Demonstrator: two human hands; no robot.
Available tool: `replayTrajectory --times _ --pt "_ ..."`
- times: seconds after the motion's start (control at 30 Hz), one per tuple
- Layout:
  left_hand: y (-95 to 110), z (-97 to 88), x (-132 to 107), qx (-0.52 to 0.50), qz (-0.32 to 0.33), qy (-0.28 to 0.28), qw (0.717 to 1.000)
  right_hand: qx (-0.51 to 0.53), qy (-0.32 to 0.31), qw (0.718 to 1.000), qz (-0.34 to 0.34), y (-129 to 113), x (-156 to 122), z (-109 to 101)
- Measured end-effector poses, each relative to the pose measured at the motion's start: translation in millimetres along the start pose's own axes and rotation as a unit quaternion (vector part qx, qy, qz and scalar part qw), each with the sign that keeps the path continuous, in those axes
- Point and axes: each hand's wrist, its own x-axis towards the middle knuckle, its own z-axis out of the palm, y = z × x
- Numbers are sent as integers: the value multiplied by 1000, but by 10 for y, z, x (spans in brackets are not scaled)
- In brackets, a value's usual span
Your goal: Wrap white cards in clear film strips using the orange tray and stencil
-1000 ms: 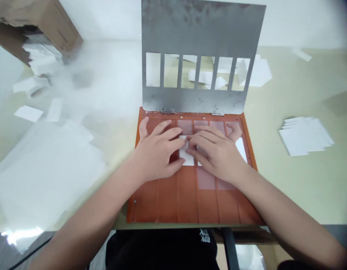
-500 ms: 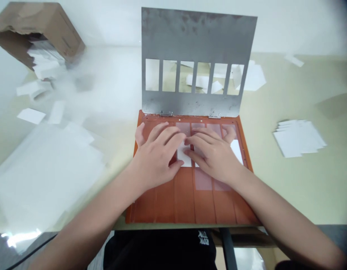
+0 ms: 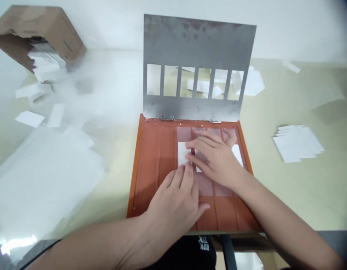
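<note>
An orange grooved tray (image 3: pixel 151 165) lies at the table's front edge, with a hinged grey metal lid (image 3: pixel 198 45) standing upright behind it; the lid has a row of several rectangular windows. White cards (image 3: pixel 182 152) and clear film strips (image 3: pixel 204 183) lie in the tray's middle and right grooves. My right hand (image 3: pixel 215 157) rests flat on the cards, fingers stretched out and pointing left. My left hand (image 3: pixel 176 206) lies flat on the near half of the tray, fingertips just below the leftmost white card.
A fanned stack of white cards (image 3: pixel 298 142) lies at the right. Loose clear sheets (image 3: pixel 44 176) cover the left side. A brown cardboard box (image 3: pixel 35 30) spills white slips at the far left. More white cards (image 3: pixel 252 82) lie behind the lid.
My left hand slid from the tray's upper left grooves down toward me, to the near middle of the tray. My right hand stayed on the cards.
</note>
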Motion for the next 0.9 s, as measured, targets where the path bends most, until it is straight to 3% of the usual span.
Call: replayTrajectory --times 0.13,0.47,0.9 --pt "2 5 1 -11 -8 24 1000 -3 3 1000 -3 30 -1 -7" --pt "-41 2 50 -19 -7 8 1000 -32 -26 999 33 115 50 31" --pt "-62 26 75 -27 -2 48 998 81 159 984 -23 128 138 84"
